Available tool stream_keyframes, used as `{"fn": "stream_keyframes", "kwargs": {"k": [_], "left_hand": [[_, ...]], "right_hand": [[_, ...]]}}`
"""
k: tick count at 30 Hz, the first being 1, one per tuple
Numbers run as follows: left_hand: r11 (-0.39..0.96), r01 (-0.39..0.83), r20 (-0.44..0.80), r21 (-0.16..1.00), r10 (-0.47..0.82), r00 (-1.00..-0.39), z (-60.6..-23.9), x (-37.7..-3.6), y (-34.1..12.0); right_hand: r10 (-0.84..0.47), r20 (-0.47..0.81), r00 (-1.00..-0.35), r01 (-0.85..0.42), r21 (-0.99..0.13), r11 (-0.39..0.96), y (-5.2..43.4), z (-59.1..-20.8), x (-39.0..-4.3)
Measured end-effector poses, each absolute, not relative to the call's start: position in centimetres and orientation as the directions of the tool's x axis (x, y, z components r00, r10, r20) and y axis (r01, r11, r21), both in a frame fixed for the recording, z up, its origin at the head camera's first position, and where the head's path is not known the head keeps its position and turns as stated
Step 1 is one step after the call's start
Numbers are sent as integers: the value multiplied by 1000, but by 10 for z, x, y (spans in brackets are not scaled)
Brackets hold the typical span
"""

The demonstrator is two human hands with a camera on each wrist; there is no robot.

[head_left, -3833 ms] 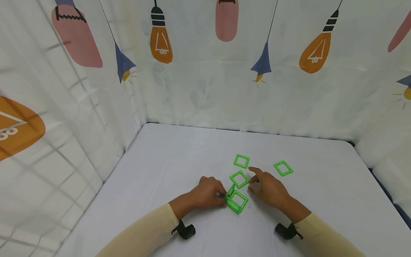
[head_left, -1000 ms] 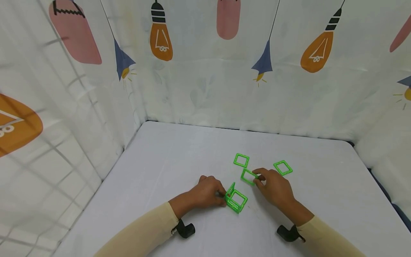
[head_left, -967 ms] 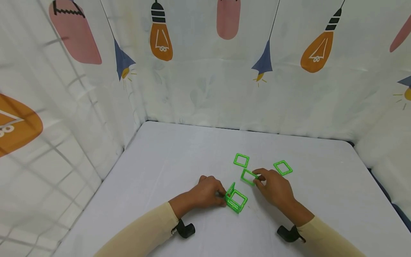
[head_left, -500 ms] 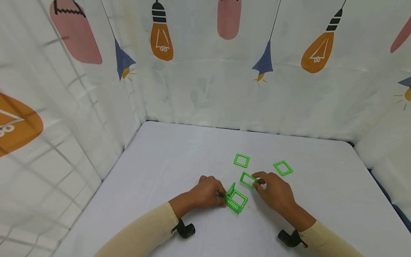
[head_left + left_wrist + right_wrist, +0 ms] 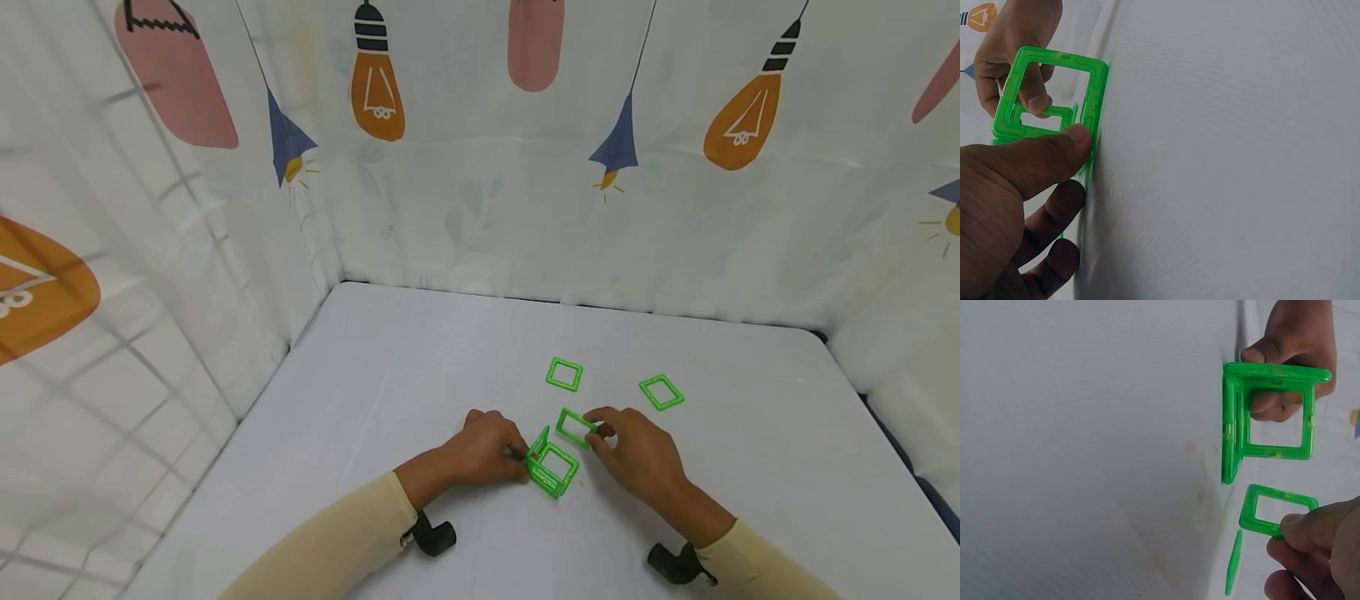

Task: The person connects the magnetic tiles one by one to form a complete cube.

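Observation:
Green square-framed magnetic tiles are in view. Three of them meet as an open corner [image 5: 1229, 431], one flat on the table and two standing. My left hand [image 5: 487, 452] pinches a standing tile [image 5: 1063, 59] of that corner, thumb on its outer face and a fingertip showing inside. My right hand [image 5: 639, 454] grips a single tile [image 5: 572, 438] by its right edge between thumb and fingers. That tile is tilted, just beyond the corner and apart from it in the right wrist view.
Two more tiles lie flat on the white table [image 5: 420, 358]: one tile [image 5: 561, 387] beyond the held one, another tile [image 5: 649, 397] farther right. A printed white curtain [image 5: 480, 225] hangs behind the table. Each wrist carries a small black camera [image 5: 435, 537].
My right hand has picked up the tile that lay beyond the corner. Over the last second it has brought it slightly nearer the corner. My left hand has stayed in place.

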State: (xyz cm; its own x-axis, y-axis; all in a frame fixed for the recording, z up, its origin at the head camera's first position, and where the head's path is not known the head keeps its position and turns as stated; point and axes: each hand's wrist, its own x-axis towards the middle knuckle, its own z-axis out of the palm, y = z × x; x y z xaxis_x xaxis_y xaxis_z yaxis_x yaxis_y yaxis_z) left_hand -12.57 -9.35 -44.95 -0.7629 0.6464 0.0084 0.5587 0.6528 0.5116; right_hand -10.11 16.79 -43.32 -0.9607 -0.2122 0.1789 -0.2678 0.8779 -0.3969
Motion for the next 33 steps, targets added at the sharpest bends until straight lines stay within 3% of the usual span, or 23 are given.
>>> {"fn": "stream_keyframes", "kwargs": {"k": [33], "left_hand": [[666, 555, -2, 499, 641, -768, -451, -127, -92]], "right_hand": [[-218, 137, -966, -256, -406, 877, 160, -440, -94]]}}
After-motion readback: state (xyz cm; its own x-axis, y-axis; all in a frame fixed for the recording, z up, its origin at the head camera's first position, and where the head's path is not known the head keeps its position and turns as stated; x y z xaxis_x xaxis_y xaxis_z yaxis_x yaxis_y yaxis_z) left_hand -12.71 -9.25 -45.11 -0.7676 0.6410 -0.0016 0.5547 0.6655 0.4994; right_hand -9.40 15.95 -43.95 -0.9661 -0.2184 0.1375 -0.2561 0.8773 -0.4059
